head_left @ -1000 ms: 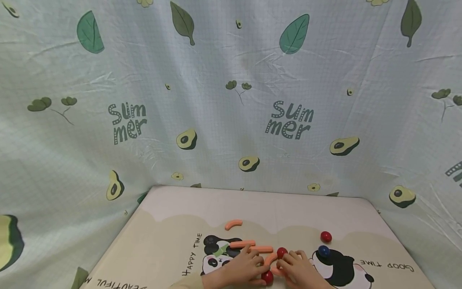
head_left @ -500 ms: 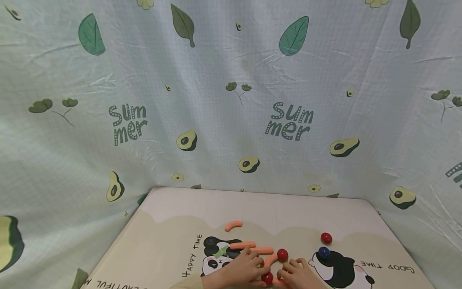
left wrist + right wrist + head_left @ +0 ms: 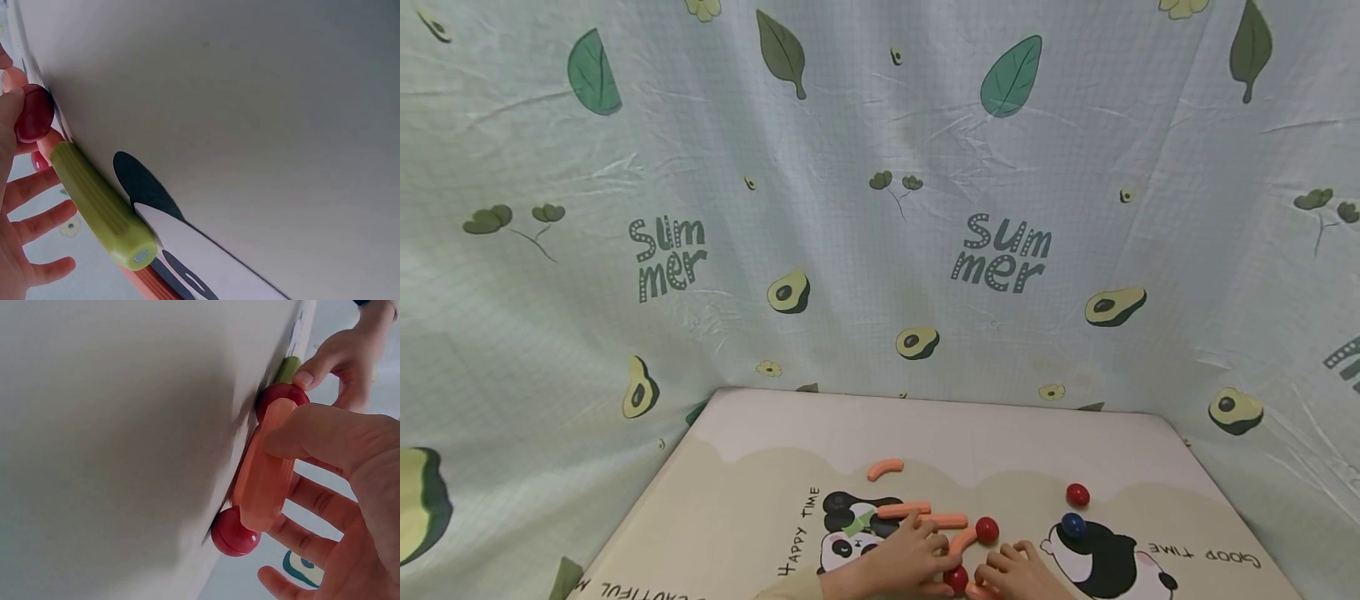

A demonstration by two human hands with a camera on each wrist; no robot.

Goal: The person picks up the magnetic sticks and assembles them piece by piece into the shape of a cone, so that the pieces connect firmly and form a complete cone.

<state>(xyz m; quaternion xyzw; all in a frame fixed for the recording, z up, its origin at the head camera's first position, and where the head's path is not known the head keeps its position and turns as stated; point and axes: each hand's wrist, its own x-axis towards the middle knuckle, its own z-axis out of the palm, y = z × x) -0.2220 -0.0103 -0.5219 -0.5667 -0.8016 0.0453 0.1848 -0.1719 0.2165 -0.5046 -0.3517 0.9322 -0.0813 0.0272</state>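
Note:
My left hand is low in the head view, its thumb and forefinger pinching a red ball while its other fingers spread out. Under that palm lies a ridged green stick, hidden from the head camera. To the right, my right hand grips an orange ridged stick between thumb and fingers. In the right wrist view the stick's upper end overlaps the red ball at the left thumb. A curved orange piece runs between that ball and another red ball.
Two straight orange sticks, one beside the other, lie beyond the left fingertips. Farther back is a curved orange piece. A red ball and a blue ball sit to the right on the panda-printed table.
My right hand has drawn slightly toward me with the orange stick, away from the farther red ball. My left hand has stayed almost in place.

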